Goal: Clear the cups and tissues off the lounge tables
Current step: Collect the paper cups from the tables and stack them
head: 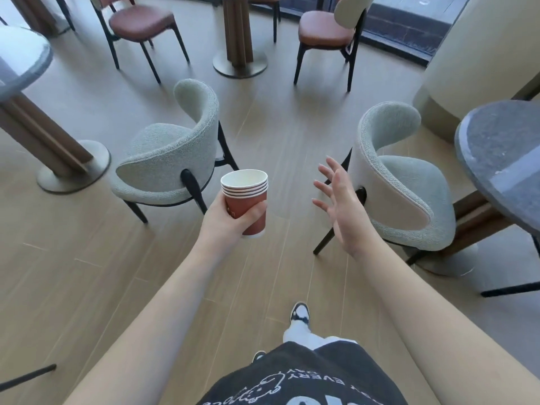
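My left hand [230,222] grips a stack of several nested red paper cups [247,200] with white rims, held upright in front of me above the wooden floor. To the right of the cups my right hand [340,206] hovers with fingers spread and nothing in it. A dark round lounge table [502,153] shows at the right edge and a grey round table [23,57] at the left edge; what I see of their tops holds no cups or tissues.
Two pale green upholstered chairs [172,159] [403,182] stand left and right of my hands, with a floor gap between them. Further back are brown-seated chairs [140,21] [327,27], a pedestal table base [239,62] and a large cream column [479,54].
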Motion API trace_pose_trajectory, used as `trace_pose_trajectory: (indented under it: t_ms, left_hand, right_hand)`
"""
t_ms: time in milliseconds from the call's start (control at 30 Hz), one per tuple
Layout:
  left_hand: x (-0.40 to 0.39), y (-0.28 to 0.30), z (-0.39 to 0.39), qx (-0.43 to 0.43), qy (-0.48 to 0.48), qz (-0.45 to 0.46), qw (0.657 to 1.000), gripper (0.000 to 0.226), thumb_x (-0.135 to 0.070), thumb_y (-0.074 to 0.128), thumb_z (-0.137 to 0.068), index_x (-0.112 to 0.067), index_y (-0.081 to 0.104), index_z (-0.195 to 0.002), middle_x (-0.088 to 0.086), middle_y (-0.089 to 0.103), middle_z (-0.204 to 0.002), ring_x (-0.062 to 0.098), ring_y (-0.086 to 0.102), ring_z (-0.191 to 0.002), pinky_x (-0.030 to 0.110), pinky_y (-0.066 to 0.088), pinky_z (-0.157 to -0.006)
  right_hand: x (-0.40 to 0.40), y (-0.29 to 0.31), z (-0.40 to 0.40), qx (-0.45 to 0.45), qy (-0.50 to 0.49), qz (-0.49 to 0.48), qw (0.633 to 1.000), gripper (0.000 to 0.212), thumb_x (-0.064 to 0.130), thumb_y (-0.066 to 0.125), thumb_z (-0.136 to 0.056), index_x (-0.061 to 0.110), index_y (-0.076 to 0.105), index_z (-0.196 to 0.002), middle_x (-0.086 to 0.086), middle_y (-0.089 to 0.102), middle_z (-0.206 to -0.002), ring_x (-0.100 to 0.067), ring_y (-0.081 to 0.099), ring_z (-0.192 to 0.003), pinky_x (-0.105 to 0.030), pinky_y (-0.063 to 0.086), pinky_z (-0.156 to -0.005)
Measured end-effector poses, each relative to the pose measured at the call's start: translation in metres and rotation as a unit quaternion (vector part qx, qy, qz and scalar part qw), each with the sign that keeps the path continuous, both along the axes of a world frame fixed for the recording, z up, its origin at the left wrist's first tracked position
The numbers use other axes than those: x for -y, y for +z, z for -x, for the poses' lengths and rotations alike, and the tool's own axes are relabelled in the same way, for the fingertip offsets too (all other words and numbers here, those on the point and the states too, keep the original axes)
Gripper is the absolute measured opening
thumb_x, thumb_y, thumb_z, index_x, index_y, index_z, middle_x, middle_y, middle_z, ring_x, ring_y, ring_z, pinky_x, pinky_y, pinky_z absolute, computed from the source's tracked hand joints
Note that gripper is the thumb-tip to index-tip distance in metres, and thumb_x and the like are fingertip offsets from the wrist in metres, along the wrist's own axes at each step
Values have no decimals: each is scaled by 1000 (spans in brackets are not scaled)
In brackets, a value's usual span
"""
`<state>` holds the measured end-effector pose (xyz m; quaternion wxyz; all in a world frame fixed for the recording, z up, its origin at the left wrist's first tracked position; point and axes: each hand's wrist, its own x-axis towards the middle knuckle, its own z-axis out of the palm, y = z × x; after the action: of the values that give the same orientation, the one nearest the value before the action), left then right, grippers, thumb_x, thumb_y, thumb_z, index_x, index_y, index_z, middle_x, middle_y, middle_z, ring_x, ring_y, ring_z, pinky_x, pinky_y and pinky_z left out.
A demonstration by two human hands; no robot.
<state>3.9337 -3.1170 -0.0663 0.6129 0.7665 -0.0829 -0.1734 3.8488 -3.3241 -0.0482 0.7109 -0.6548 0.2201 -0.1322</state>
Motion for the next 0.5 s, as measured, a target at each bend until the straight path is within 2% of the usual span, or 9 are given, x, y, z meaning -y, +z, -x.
trace_pose_trajectory:
  t_ms: [200,333,400,500]
  left_hand:
    - [61,2,-86,5,19,-16,1000,65,-64,79,-53,-39,63,-110,-25,75,-100,-12,68,-93,5,49,-75]
    - [106,7,-141,-1,22,-57,998,64,-69,78,-51,-41,62,-107,-19,73,-109,-3,68,-102,20,51,-86]
    - [125,9,-168,4,23,-71,997,62,-65,82,-54,-41,61,-107,-19,72,-108,-4,66,-102,22,50,-85]
    - [146,9,-206,5,26,-71,997,59,-51,89,-65,-36,62,-116,-18,72,-108,-5,66,-101,24,50,-83]
  right_hand:
    - [64,-12,-90,12,24,-13,1000,54,63,35,-92,44,38,-142,16,46,-147,-8,50,-133,-39,45,-109]
    - [109,-9,-146,6,42,-24,999,54,68,34,-95,44,37,-143,13,45,-149,-9,50,-133,-42,44,-111]
    - [132,-5,-175,12,51,-19,998,56,65,33,-91,44,37,-142,11,44,-151,-9,49,-133,-43,43,-112]
    - [158,-1,-214,13,54,-31,998,50,67,33,-95,46,38,-140,11,44,-151,-10,49,-134,-41,43,-111]
